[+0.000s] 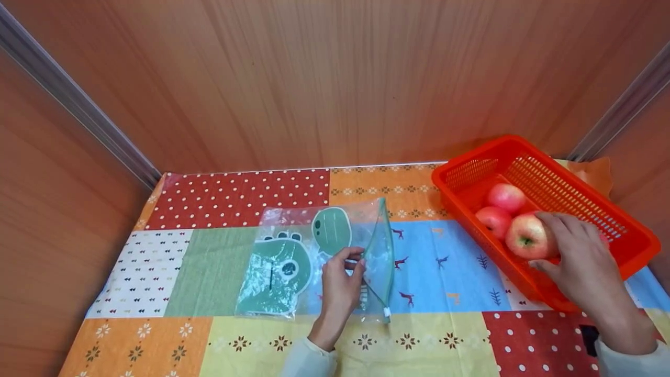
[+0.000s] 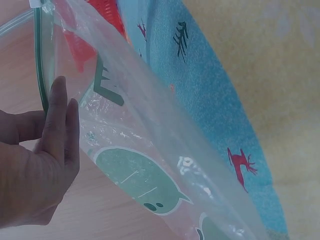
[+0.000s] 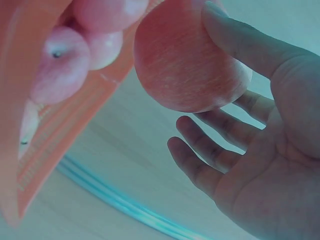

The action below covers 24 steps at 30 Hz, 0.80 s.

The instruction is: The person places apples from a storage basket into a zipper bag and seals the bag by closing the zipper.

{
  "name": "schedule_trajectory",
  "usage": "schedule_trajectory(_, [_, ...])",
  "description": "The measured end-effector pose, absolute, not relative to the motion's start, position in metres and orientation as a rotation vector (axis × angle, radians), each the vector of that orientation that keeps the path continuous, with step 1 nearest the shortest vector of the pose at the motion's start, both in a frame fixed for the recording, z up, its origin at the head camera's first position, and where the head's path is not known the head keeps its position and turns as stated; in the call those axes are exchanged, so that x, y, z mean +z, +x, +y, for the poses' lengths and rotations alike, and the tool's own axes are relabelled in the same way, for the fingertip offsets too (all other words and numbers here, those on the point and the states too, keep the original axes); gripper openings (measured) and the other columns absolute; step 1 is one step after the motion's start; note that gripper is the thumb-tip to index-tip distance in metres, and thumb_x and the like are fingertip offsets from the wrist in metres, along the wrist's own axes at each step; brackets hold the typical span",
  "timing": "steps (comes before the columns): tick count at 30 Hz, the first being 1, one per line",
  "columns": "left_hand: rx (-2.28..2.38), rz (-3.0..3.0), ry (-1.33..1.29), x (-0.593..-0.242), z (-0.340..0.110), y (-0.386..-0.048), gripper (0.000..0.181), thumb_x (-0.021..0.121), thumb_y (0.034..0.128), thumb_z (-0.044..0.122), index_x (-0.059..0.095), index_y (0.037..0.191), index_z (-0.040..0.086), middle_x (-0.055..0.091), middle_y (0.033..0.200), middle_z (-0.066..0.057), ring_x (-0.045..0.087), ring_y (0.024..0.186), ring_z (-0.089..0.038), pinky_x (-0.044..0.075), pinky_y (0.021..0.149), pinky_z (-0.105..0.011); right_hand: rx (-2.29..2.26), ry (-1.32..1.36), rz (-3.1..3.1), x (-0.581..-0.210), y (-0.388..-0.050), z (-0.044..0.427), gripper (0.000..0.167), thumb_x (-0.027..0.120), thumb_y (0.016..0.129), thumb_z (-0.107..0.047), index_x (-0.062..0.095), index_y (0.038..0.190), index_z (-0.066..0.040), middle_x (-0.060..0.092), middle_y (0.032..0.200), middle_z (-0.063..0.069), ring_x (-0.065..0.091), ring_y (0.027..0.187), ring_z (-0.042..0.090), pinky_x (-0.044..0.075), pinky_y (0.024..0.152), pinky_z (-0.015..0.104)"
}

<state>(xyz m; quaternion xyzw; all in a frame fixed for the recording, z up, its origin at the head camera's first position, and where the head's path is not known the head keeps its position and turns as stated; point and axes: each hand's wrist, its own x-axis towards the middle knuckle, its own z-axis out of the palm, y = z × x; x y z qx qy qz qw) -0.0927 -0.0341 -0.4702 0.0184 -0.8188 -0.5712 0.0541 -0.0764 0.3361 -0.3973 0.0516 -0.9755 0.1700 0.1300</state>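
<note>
A clear zip bag (image 1: 301, 277) with green cartoon prints lies on the patchwork cloth, its green-edged mouth parted on the right. My left hand (image 1: 340, 288) pinches one edge of that mouth; in the left wrist view the fingers of the left hand (image 2: 45, 155) hold the green strip (image 2: 41, 65). Over the red basket, my right hand (image 1: 589, 267) grips a red-yellow apple (image 1: 528, 236) between thumb and fingers. The right wrist view shows this apple (image 3: 190, 60) in the right hand (image 3: 270, 135), above the basket's other apples (image 3: 60, 65).
The red plastic basket (image 1: 455, 201) stands at the right, tilted on the cloth, with several apples (image 1: 506, 198) inside. Wooden panels (image 1: 335, 84) rise behind and at both sides. A small black object (image 1: 590, 339) lies near my right wrist.
</note>
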Motion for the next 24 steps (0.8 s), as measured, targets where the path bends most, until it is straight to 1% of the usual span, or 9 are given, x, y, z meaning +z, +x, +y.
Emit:
schedule_trajectory(7, [-1.731,-2.491,0.060,-0.470,-0.034,-0.093,0.019,0.071,0.0964,-0.004,0.075,0.114,0.000,0.075,0.101,-0.011,0.069,0.083,-0.018,0.060,0.066,-0.027,0.540,0.218,-2.818,-0.391,-0.073,0.326,0.097,0.098,0.061,0.002,0.051,0.146,0.002,0.050,0.141,0.031,0.045,0.120,0.051,0.043,0.094,0.082])
schedule_trajectory(16, [-1.738,-2.492,0.055,-0.471,-0.034,-0.092,0.019,0.071,0.0968,-0.004,0.075,0.115,0.001,0.074,0.102,-0.010,0.069,0.083,-0.017,0.061,0.067,-0.028,0.511,0.315,-2.768,-0.389,-0.071,0.306,0.095,0.099,0.061,0.001,0.054,0.145,0.001,0.054,0.140,0.027,0.048,0.121,0.049,0.045,0.096,0.079])
schedule_trajectory(20, [-1.746,-2.489,0.054,-0.472,-0.034,-0.093,0.019,0.070,0.0970,-0.004,0.075,0.115,0.001,0.074,0.102,-0.011,0.069,0.083,-0.018,0.061,0.067,-0.028,0.513,0.353,-2.739,-0.389,-0.072,0.296,0.093,0.098,0.062,0.004,0.055,0.145,0.000,0.056,0.140,0.025,0.049,0.121,0.047,0.050,0.092,0.075])
schedule_trajectory(24, [-1.749,-2.500,0.066,-0.472,-0.033,-0.093,0.019,0.070,0.0975,-0.004,0.075,0.116,0.001,0.074,0.102,-0.010,0.069,0.083,-0.017,0.061,0.067,-0.027,0.519,0.366,-2.743,-0.391,-0.073,0.287,0.091,0.097,0.065,0.003,0.054,0.146,-0.001,0.056,0.140,0.025,0.050,0.121,0.046,0.051,0.090,0.072])
